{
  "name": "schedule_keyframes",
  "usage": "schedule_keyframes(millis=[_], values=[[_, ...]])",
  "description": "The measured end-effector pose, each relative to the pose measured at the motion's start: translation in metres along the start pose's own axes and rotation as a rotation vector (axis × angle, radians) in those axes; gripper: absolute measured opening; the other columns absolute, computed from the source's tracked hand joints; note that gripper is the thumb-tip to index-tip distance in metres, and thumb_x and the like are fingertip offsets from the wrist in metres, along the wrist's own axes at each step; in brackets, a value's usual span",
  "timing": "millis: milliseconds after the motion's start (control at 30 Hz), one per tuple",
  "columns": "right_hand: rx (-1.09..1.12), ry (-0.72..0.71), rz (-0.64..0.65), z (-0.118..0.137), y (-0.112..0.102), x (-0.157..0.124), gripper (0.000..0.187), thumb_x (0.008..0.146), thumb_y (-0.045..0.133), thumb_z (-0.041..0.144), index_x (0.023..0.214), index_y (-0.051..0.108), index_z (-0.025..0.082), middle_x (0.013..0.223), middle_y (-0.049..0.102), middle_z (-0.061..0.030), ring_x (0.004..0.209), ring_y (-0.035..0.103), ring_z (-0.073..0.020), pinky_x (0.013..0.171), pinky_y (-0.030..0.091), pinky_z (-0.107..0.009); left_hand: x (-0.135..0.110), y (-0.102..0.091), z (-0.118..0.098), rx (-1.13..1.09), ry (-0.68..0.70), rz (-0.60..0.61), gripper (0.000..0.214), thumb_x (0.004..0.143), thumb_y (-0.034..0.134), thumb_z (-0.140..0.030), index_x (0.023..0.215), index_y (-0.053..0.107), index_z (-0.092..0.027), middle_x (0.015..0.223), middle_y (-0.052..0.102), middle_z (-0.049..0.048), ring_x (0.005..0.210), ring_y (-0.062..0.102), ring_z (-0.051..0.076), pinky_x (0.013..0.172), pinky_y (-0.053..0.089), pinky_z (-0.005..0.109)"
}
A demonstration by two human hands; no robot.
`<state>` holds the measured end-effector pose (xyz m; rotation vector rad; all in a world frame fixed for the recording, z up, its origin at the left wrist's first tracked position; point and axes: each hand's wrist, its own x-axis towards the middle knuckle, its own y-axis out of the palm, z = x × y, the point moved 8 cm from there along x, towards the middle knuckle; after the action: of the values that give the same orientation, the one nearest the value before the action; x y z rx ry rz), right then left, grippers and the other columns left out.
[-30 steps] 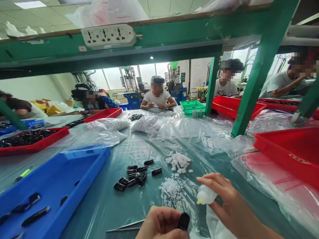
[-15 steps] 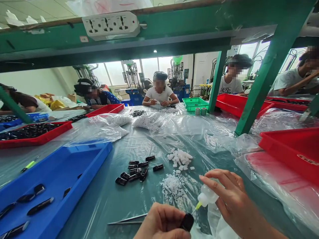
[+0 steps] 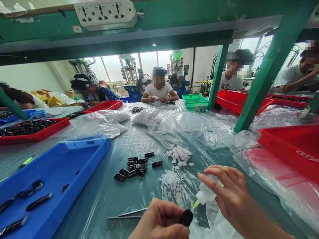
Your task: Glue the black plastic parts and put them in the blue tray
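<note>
My left hand (image 3: 159,220) at the bottom middle pinches a small glossy black piece (image 3: 186,218) between its fingers. My right hand (image 3: 231,196) holds a white plastic squeeze bottle (image 3: 203,195). The bottle's yellow-green nozzle tip tilts down toward the black piece, close to it, with no contact that I can see. Metal tweezers (image 3: 127,215) lie just left of my left hand. Ahead on the plastic sheet are a group of black pieces (image 3: 131,171), white chunks (image 3: 178,155) and loose white granules (image 3: 171,182).
A blue tray (image 3: 82,158) holding black pieces is at my left, and a red tray (image 3: 284,141) stands at my right. Clear plastic sheeting covers the table. Overhead runs a green shelf with a power strip (image 3: 106,15). Several co-workers (image 3: 159,89) sit across the table.
The bottle has tilted, its nozzle now pointing down toward the black piece. The whole scene sits higher in the view, as my head has tipped slightly.
</note>
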<state>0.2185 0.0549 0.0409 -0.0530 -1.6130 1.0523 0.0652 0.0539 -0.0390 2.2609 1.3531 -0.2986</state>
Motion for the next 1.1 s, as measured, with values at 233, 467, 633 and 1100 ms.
schedule_keyframes(millis=[233,467,633,1100], values=[[-0.005,-0.088,0.009,0.010,-0.003,0.000,0.037,0.088,0.040,0.002,0.104,0.065,0.024,0.098,0.066,-0.0043,0.099,0.058,-0.0183,0.089,0.032,-0.039,0.002,0.009,0.003,0.064,-0.034,0.157,0.026,0.063,0.076,-0.028,0.076,0.073,-0.006,0.059,0.058,0.0021,0.048,0.044,0.004,0.046,0.028,0.016],[0.103,-0.071,-0.014,0.012,-0.005,-0.002,0.036,0.089,0.039,-0.001,0.101,0.066,0.018,0.098,0.064,-0.0090,0.102,0.054,-0.0218,0.089,0.032,-0.044,-0.001,0.007,0.007,0.052,-0.090,0.105,0.020,0.058,0.076,-0.023,0.071,0.071,-0.008,0.060,0.060,0.0016,0.050,0.046,0.005,0.047,0.029,0.016],[0.138,-0.080,-0.015,0.012,-0.004,-0.003,0.034,0.089,0.039,-0.002,0.101,0.065,0.016,0.100,0.063,-0.0100,0.105,0.052,-0.0218,0.091,0.032,-0.046,-0.001,0.013,0.000,0.128,-0.056,0.128,0.021,0.060,0.072,-0.025,0.071,0.073,-0.007,0.055,0.056,0.0011,0.044,0.041,0.004,0.044,0.028,0.016],[0.140,-0.070,-0.020,0.012,-0.005,-0.003,0.036,0.088,0.037,-0.006,0.099,0.064,0.016,0.098,0.064,-0.0090,0.103,0.052,-0.0207,0.089,0.032,-0.045,0.000,0.008,0.004,0.132,-0.068,0.110,0.026,0.057,0.076,-0.028,0.074,0.074,-0.007,0.054,0.058,0.0024,0.044,0.045,0.005,0.043,0.030,0.016]])
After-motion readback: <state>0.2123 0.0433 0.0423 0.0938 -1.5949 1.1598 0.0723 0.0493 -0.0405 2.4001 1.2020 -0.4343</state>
